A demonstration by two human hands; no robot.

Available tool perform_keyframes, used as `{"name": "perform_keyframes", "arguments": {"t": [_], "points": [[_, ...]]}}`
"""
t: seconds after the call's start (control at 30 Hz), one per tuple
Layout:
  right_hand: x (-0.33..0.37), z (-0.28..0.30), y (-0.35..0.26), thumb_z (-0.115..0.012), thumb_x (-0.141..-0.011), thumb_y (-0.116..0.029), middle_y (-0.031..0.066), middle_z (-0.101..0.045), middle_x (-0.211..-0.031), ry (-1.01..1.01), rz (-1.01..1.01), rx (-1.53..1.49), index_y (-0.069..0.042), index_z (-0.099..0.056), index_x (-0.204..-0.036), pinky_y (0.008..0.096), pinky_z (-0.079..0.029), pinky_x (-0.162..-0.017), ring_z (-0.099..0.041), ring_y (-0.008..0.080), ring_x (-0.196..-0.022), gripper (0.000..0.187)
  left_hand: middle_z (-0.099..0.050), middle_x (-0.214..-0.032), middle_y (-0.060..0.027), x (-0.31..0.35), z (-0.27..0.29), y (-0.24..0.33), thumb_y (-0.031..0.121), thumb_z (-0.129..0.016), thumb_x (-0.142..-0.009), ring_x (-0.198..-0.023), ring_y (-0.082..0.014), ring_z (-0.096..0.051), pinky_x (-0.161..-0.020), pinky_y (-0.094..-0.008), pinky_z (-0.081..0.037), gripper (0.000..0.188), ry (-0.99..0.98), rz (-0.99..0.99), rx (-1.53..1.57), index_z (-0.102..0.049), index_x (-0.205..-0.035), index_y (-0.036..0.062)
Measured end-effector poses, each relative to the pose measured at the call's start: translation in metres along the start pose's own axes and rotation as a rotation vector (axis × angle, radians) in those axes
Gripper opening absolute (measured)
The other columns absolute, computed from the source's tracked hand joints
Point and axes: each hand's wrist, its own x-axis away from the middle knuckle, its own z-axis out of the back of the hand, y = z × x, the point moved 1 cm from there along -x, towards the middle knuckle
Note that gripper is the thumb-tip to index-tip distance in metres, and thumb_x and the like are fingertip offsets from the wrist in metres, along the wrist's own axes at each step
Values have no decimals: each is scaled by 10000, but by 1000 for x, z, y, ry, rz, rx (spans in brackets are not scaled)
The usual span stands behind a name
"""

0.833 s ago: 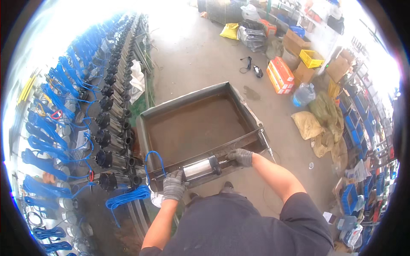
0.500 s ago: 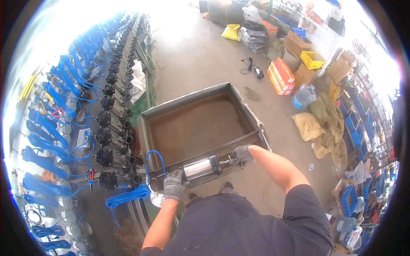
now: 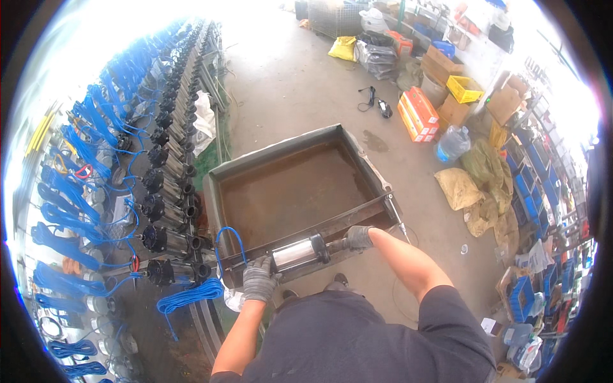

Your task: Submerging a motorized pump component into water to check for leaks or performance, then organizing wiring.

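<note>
A shiny steel pump motor (image 3: 295, 254) with a black right end lies across the near ledge of a metal tank (image 3: 220, 171). My left hand (image 3: 259, 279), in a grey glove, is closed over the motor's left end, where a blue cable (image 3: 232, 230) loops up. My right hand (image 3: 359, 237), gloved too, is closed just beyond the black end, in line with the shaft; what its fingers hold is hidden. A wrench (image 3: 375, 171) lies along the tank's right rim. Beside the tank's near right corner is a slim metal tool (image 3: 398, 218).
Brownish liquid covers the tank's bottom. To the left stand long rows of steel pumps (image 3: 167, 239) with blue cable bundles; one blue coil (image 3: 190, 295) lies near my left forearm. Orange-and-white boxes (image 3: 418, 115), sacks (image 3: 458, 188) and blue bins (image 3: 523, 297) line the right side.
My right hand has shifted slightly left and nearer me, closer to the motor's black end. My left hand stays on the motor's left end. The whole view has moved a little.
</note>
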Motion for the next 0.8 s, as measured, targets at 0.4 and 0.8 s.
{"name": "perform_keyframes", "arguments": {"t": [0.4, 0.8], "points": [[-4, -21, 37, -677, -994, -255, -43, -655, -872, -170, 271, -1189, -135, -673, -1225, 246, -493, -578, -601, 87, -667, 261, -644, -1311, -168, -4, -1, -2, 315, -857, -712, -1195, -377, -601, -1058, -477, -465, 673, 20, -28, 23, -656, -1290, 35], [2, -5, -6, -628, -937, -138, 74, -736, -899, -112, 95, 164, -155, -672, -1312, 327, -580, -630, -697, 155, -736, 379, -636, -1337, -157, 1, 2, 2, 323, -860, -704, -1209, -377, -594, -1062, -475, -463, 707, 22, -27, 26, -646, -1326, 61]]}}
